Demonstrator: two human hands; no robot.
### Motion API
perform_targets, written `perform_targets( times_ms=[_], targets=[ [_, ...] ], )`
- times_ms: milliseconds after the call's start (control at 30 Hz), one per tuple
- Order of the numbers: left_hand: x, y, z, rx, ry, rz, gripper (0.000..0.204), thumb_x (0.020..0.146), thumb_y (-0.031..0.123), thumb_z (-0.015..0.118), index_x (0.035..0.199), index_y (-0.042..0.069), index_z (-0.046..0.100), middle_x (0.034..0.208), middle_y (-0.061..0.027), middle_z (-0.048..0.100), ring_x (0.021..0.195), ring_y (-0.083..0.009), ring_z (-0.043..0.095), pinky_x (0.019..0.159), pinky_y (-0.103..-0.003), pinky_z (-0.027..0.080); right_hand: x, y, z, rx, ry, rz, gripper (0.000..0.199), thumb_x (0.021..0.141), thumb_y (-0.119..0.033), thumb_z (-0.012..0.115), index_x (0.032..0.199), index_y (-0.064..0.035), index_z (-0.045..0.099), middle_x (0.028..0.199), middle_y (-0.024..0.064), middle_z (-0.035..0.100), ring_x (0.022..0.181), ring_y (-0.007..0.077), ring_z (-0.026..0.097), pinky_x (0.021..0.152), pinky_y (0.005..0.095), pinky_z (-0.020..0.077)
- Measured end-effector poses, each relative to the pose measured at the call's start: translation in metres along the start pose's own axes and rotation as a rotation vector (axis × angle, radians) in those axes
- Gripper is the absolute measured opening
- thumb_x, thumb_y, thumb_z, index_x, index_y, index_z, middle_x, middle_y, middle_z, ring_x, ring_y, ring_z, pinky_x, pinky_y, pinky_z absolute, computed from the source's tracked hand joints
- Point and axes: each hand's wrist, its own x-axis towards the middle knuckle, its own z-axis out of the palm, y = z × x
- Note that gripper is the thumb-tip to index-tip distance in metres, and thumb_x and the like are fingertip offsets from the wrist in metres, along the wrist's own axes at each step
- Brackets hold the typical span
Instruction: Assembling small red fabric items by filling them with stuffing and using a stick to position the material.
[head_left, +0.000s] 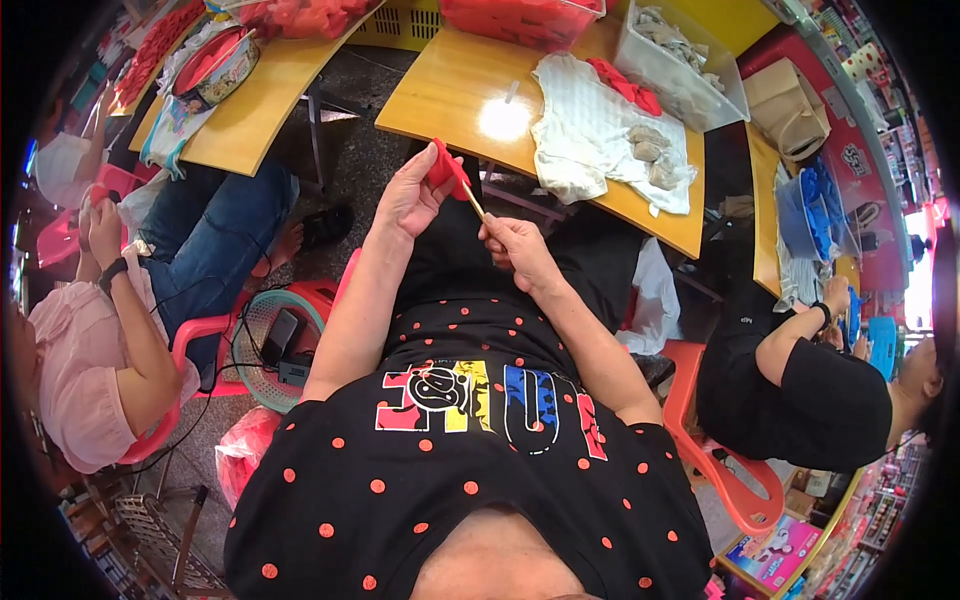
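Note:
My left hand holds a small red cloth piece up between thumb and fingers, just off the table's near edge. In my right hand is a thin tan stick, gripped near its lower end. The stick's upper end meets the red cloth; whether it goes inside cannot be made out. On the wooden table ahead, a white cloth is spread out, with a few beige pieces and a bunched red cloth on it.
A clear bin of red pieces and another of beige pieces stand at the table's back. Seated people work at left and right. A green basket holding dark devices is at my left, near trailing cables.

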Motion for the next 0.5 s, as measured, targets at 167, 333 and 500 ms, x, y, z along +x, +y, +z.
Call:
perform_targets(
  times_ms=[167,333,500],
  targets=[
    [0.008,-0.002,-0.009,-0.004,-0.009,0.002,0.022,0.086,0.023,0.065,0.102,0.008,0.062,0.096,-0.0057,0.066,0.094,-0.0197,0.063,0.083,-0.033,0.052,0.002,-0.006,-0.002,-0.072,0.077,-0.029,0.031,0.094,-0.028,0.054,0.074,-0.0049,0.059,0.055,-0.0067,0.039,0.044,0.0021,0.028,0.041,0.0193,0.0199],
    [0.002,0.019,-0.013,0.096,0.196,-0.019,0.041,0.083,0.042,0.065,0.105,0.007,0.060,0.098,-0.0076,0.062,0.093,-0.0212,0.061,0.077,-0.034,0.053,-0.007,-0.032,-0.003,-0.815,0.398,-0.619,0.025,0.088,-0.024,0.059,0.077,-0.0020,0.066,0.061,0.0097,0.059,0.054,0.0177,0.057,0.050,0.0302,0.0417],
    [-0.003,0.027,0.005,0.229,-0.029,-0.221,0.046,0.085,0.044,0.062,0.106,0.003,0.058,0.099,-0.0106,0.062,0.090,-0.0225,0.062,0.078,-0.037,0.054,-0.014,-0.027,-0.018,-1.271,0.536,-0.949,0.017,0.084,-0.022,0.064,0.078,-0.0062,0.065,0.070,0.0081,0.060,0.062,0.0269,0.060,0.054,0.0347,0.0471]
  ],
)
